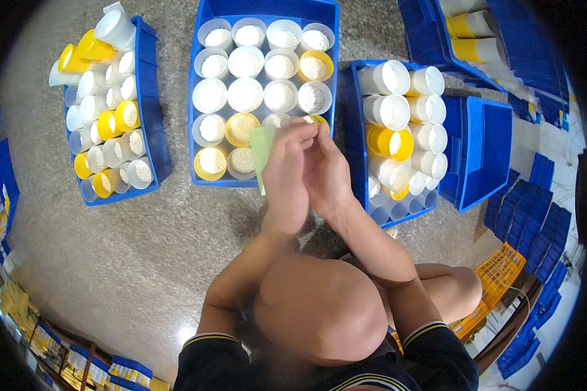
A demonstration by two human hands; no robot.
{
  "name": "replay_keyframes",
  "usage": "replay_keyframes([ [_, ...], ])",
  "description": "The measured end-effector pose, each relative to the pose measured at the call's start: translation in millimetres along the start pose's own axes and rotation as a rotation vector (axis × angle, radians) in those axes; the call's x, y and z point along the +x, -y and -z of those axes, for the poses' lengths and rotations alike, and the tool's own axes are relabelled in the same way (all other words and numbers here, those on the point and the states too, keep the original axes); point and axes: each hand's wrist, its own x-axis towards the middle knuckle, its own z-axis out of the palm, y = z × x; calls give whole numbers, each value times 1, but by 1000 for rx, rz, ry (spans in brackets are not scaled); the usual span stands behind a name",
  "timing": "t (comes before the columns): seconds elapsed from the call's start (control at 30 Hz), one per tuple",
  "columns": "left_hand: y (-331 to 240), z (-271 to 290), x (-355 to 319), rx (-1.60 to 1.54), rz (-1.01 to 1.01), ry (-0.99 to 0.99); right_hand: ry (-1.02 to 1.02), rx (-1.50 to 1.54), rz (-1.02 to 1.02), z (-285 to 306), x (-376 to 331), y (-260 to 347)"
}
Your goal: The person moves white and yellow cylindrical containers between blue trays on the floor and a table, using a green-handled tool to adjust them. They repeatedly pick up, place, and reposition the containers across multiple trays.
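Note:
My left hand (285, 174) and my right hand (329, 171) meet over the near right part of the middle blue crate (225, 182). A pale green slip (261, 158) sticks out along the outer side of my left hand, which is closed on it. The fingers of my right hand are curled in against the left fingertips; whatever lies between them is hidden. Under and beyond the hands, rows of cups hold small white pieces. Most are translucent, like this white cup (210, 130); a few are yellow, like this yellow cup (242, 130). My hands cover the near right cups.
To the left stands a blue crate (154, 107) with cups stacked in it. On the right, another crate (353, 107) holds cups lying on their sides, beside a blue bin (486, 153). My bent knee (323, 306) rises between my arms. An orange plastic crate (499, 270) lies further right.

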Motion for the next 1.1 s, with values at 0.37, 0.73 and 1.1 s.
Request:
replay_keyframes([
  [0.37,-8,-9,-4,765,-523,251,473,301,-105,41,32,-13],
  [0.73,-6,1,-4,793,-740,290,249,208,-149,39,14,15],
  [1.1,-32,150,147,1505,-767,233,144,-36,-193,49,9,62],
])
